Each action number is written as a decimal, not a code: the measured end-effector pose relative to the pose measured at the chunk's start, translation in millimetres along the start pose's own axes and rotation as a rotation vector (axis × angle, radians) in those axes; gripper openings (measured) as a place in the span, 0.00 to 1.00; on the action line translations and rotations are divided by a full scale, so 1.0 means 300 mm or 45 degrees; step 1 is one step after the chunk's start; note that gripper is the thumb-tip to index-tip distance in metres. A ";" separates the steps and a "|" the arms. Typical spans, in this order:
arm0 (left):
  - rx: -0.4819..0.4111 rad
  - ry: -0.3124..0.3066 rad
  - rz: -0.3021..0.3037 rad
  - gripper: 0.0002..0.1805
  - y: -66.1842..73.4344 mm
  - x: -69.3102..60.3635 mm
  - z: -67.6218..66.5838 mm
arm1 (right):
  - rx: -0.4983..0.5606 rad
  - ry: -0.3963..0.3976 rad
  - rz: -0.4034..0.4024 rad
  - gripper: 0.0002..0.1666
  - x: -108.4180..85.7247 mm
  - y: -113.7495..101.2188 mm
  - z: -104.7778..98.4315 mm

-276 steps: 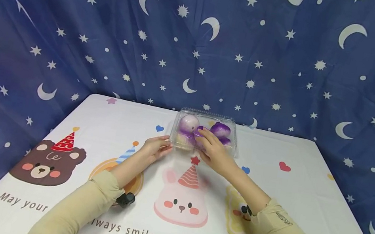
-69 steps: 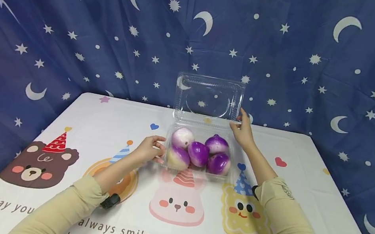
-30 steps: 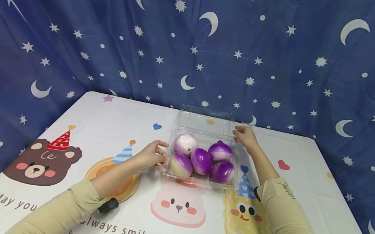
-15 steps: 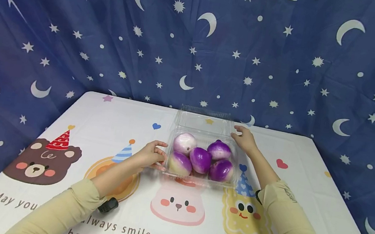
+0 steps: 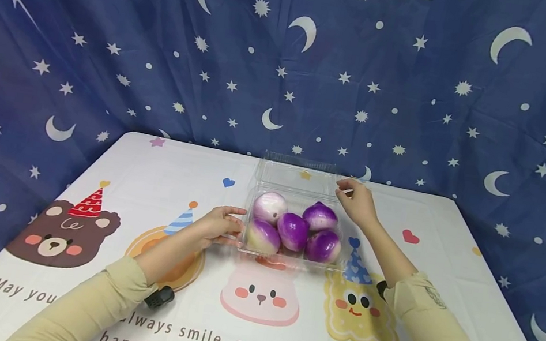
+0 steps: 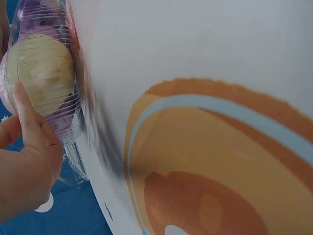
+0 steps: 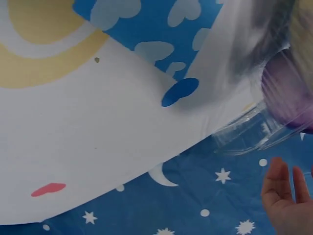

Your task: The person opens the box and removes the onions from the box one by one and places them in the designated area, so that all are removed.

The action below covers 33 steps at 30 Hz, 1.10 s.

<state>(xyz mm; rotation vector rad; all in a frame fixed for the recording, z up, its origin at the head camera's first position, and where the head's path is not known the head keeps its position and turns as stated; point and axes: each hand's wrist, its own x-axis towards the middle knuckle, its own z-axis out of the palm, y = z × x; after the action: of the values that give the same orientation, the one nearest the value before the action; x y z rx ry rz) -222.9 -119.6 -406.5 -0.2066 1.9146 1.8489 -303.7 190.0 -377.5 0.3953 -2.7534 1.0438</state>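
A clear plastic clamshell box (image 5: 292, 258) lies on the table with its lid (image 5: 285, 177) folded back toward the curtain. Inside the base sit several glossy purple-and-white onions (image 5: 292, 231); one has a pointed top. My left hand (image 5: 219, 225) is at the box's left wall, its fingers fairly straight; in the left wrist view the forefinger of that hand (image 6: 29, 161) lies against the ribbed side. My right hand (image 5: 358, 203) is by the lid's right edge, fingers loosely bent. In the right wrist view, a gap shows between this hand (image 7: 288, 200) and the box.
The white tablecloth (image 5: 94, 285) carries printed cartoon animals, hearts and lettering. A blue curtain (image 5: 244, 73) with moons and stars hangs directly behind the table's far edge. A small black device (image 5: 159, 297) is at the left sleeve.
The closed box has been opened: its lid stood raised 2.3 seconds ago and now lies back. The right hand has shifted slightly left at the lid; the left hand stays at the box's side.
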 end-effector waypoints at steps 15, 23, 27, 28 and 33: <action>-0.079 0.034 -0.018 0.28 -0.002 0.011 -0.003 | -0.075 -0.294 -0.060 0.21 -0.067 -0.048 -0.009; -0.080 0.042 -0.041 0.28 0.011 0.003 -0.006 | -0.112 -0.367 -0.104 0.26 -0.087 -0.031 -0.011; -0.074 0.049 -0.030 0.26 0.002 0.007 -0.005 | -0.116 -0.386 -0.098 0.27 -0.094 -0.025 -0.009; -0.073 0.046 -0.023 0.26 -0.001 0.008 -0.005 | -0.118 -0.388 -0.099 0.27 -0.095 -0.023 -0.008; -0.101 0.014 0.026 0.27 -0.007 0.008 -0.008 | -0.140 -0.389 -0.089 0.27 -0.094 -0.024 -0.006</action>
<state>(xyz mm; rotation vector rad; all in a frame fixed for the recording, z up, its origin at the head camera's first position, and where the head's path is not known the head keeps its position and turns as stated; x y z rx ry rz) -224.6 -121.5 -409.3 -0.2239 1.8585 1.9432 -274.5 191.3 -378.8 0.6802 -3.0187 0.8745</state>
